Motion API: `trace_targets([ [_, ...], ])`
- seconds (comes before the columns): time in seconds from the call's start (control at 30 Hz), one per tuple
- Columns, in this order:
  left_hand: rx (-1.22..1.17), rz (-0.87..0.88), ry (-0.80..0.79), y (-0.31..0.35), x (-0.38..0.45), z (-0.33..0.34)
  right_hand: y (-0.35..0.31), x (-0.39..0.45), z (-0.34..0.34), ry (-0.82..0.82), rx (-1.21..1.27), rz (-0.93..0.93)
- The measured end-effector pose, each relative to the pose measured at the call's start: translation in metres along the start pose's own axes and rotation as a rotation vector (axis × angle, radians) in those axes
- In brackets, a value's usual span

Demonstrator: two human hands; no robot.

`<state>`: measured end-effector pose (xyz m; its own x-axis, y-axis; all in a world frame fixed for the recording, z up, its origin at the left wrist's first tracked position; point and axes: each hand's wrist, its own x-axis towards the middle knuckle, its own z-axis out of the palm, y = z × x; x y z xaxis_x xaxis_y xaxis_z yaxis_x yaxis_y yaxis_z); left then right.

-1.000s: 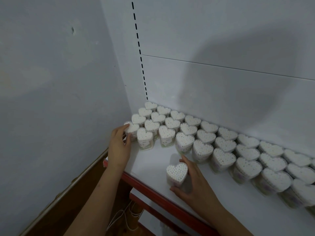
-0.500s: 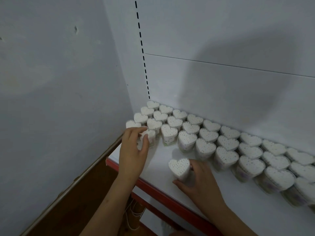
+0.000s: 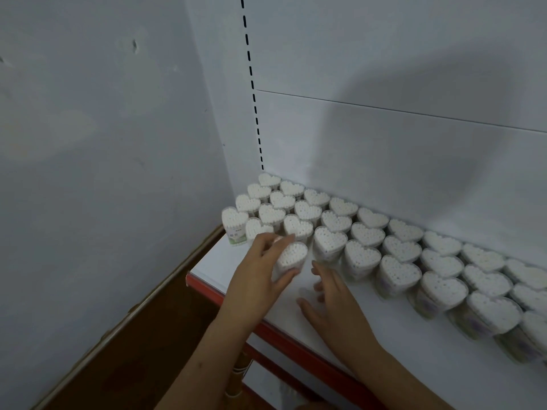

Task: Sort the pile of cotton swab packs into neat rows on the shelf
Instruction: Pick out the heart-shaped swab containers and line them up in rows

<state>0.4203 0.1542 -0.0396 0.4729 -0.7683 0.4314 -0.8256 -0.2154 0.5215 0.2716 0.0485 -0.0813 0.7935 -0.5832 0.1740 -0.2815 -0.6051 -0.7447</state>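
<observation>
Heart-shaped clear packs of white cotton swabs (image 3: 362, 255) stand in slanting rows on a white shelf (image 3: 414, 344), running from the back left corner to the right edge. My left hand (image 3: 260, 276) grips one pack (image 3: 291, 255) between thumb and fingers, just in front of the left end of the rows. My right hand (image 3: 331, 294) lies beside it on the shelf with fingers spread and holds nothing. A pack with a green label (image 3: 235, 224) stands at the shelf's left edge.
The shelf has a red front rim (image 3: 266, 324) and a white back panel with a slotted upright (image 3: 253, 84). A grey wall (image 3: 103, 143) closes the left side. A lower shelf (image 3: 266, 383) shows below, and brown floor at bottom left.
The single pack that my right hand held at the front has passed to my left hand and moved up toward the rows. My right hand has let go and opened.
</observation>
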Motion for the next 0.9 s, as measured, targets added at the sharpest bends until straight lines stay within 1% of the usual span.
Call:
trace_targets([
  [0.13, 0.110, 0.057, -0.011, -0.010, 0.008, 0.007, 0.007, -0.009, -0.001, -0.029, -0.045, -0.032],
  [0.23, 0.274, 0.143, 0.068, -0.021, 0.008, 0.015, 0.010, -0.009, 0.001, -0.021, -0.086, -0.075],
  [0.33, 0.361, 0.165, 0.150, -0.027, 0.007, 0.021, 0.012, -0.009, 0.000, -0.028, -0.083, -0.075],
  [0.47, 0.384, 0.164, 0.181, -0.029, 0.009, 0.022, 0.013, -0.008, 0.000, -0.017, -0.068, -0.072],
  [0.63, 0.388, 0.120, 0.192, -0.029, 0.011, 0.024, 0.012, -0.008, 0.001, -0.032, -0.052, -0.065],
  [0.9, 0.407, 0.143, 0.187, -0.029, 0.020, 0.025, 0.013, -0.008, 0.001, -0.036, -0.025, -0.057],
])
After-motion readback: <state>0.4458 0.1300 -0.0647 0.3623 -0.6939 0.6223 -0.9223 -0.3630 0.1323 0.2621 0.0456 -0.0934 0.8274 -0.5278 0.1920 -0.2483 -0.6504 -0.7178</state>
